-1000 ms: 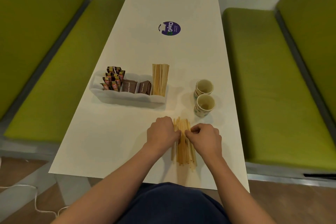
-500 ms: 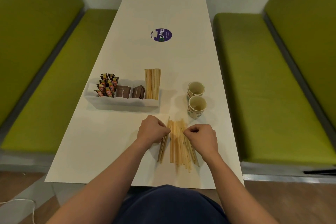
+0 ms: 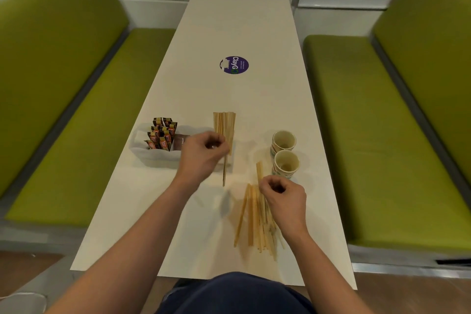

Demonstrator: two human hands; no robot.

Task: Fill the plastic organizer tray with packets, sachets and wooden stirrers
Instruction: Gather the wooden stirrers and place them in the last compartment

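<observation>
Carrying: the left hand (image 3: 204, 153) pinches one wooden stirrer (image 3: 224, 173) between thumb and fingertips, its lower end hanging down, just in front of the tray.
Tray: the plastic organizer tray (image 3: 153, 154) sits left of centre on the white tabletop (image 3: 229, 20); the left hand hides part of it.
Tray contents: upright orange-and-brown sachets (image 3: 161, 135) fill the leftmost part; darker brown packets (image 3: 179, 140) stand beside them; a fan of standing stirrers (image 3: 224, 125) leans up at the right end, probably where the held stirrer belongs.
Loose pile: more stirrers (image 3: 254, 216) lie flat near the front edge, roughly parallel, easy to pick off singly.
Right hand: the right hand (image 3: 283, 201) rests on the pile, its grip curled closed around the upper end of one stirrer (image 3: 259, 171), seemingly ready as the next one.
Nearby: two paper cups (image 3: 285, 153) stand just right of the pile; a round purple sticker (image 3: 234, 65) lies farther up.
Surroundings: green benches (image 3: 76, 122) flank the tabletop.
</observation>
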